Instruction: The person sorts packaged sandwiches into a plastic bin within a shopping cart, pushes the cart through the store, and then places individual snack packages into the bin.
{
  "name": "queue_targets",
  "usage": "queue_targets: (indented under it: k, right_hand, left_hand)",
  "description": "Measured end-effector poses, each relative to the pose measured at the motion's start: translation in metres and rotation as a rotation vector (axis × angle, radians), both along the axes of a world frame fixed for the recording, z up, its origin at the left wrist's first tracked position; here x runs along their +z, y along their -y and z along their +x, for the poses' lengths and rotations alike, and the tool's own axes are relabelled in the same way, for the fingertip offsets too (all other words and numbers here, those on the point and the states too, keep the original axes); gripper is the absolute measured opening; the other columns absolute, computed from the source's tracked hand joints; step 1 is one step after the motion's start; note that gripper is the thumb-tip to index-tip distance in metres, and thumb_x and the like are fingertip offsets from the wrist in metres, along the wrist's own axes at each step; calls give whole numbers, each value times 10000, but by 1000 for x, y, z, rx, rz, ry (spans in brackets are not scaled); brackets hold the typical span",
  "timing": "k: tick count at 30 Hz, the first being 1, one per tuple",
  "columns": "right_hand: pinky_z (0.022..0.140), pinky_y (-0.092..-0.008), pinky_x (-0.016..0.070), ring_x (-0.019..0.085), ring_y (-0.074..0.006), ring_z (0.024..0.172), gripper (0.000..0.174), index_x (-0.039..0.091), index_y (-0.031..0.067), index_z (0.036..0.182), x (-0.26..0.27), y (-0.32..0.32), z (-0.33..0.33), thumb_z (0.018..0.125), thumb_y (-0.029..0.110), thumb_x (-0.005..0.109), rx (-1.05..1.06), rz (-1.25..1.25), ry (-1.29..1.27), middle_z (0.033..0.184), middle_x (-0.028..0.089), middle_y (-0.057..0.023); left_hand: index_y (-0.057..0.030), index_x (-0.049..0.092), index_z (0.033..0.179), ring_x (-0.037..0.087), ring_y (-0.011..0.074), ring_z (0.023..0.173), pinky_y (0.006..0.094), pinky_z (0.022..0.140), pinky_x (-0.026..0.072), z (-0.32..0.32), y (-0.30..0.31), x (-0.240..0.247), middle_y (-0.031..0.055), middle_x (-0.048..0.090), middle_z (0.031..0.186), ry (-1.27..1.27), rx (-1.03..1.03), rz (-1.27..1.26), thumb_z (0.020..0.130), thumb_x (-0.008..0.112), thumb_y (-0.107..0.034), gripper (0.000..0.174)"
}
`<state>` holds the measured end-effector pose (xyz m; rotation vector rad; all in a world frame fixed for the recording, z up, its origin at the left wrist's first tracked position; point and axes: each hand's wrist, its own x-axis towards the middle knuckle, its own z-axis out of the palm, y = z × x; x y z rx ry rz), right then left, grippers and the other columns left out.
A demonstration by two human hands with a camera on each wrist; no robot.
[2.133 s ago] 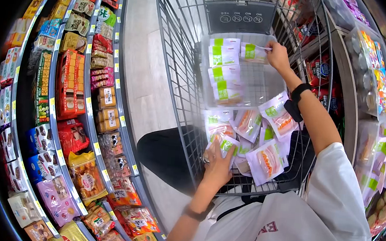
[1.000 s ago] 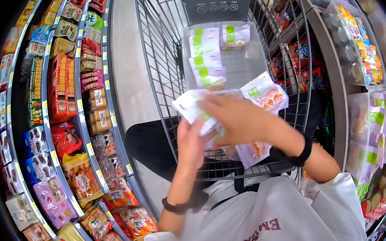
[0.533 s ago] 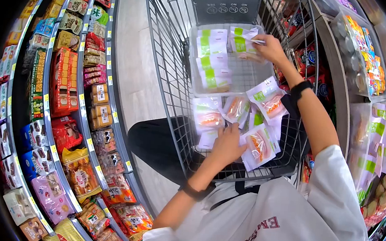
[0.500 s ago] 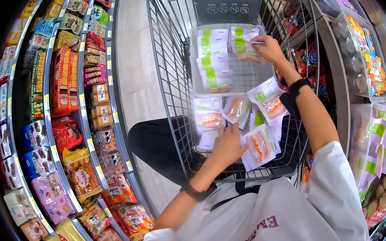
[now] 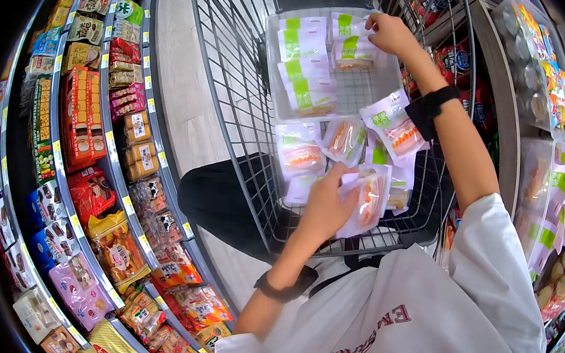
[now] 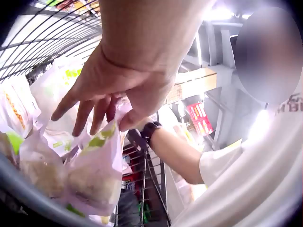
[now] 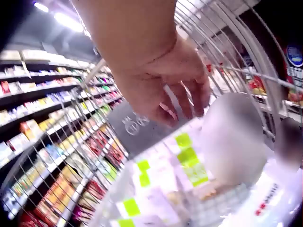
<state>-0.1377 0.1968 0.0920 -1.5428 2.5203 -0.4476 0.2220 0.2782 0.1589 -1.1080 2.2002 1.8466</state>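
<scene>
Near the cart's front, my left hand [image 5: 328, 204] pinches a white packet [image 5: 369, 201] with an orange-and-pink filling, tilted up from the pile. In the left wrist view, the left hand [image 6: 128, 80] has thumb and forefinger together at the top of a packet [image 6: 94, 177], other fingers spread. My right hand [image 5: 394, 37], fingers curled, pinches the right edge of the upper packet [image 5: 345, 24] in the clear tray [image 5: 388, 78]. The right wrist view shows the right hand [image 7: 165, 90] above green-labelled packets [image 7: 187, 153]; its fingertips are partly hidden.
The wire cart [image 5: 235, 105] surrounds tray and pile. More loose packets [image 5: 298, 152] lie below the tray. Snack shelves [image 5: 102, 161] stand left; at the right are a wooden shelf edge [image 5: 504, 95] and another clear tray of packets [image 5: 532, 198].
My right hand has moved up along the tray from the lower packet to the upper one. My left hand now grips the right-hand loose packet, which has tilted up. The view has shifted slightly.
</scene>
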Motion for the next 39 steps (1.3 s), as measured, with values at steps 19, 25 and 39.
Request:
queue_targets:
  k: [19,25,39]
  right_hand:
    - [631,-277,597,676,-139,767,568,490,76,1371,119,-96,132,829,-13,636,227,267,1261,825,587,-39]
    - [599,-234,572,665,-84,729,461,592,77,1240,114,-97,102,821,-100,519,-55,-152,1479,822,599,-25]
    - [671,-263,649,725,-284,814,88,611,-183,918,-30,-37,33,866,-114,593,-762,-230,1521,933,669,-193]
  left_hand:
    - [-68,474,1169,600,211,1062,379,933,495,36,41,-1,100,595,1144,-580,792,672,971,552,-102,215]
    - [-124,475,1226,552,257,1143,487,897,494,19,14,-31,80,550,1203,-313,864,601,965,587,-252,311]
    - [-71,583,1127,456,397,1250,493,1045,370,-71,-28,-78,228,520,1260,-288,78,-432,778,729,-150,387]
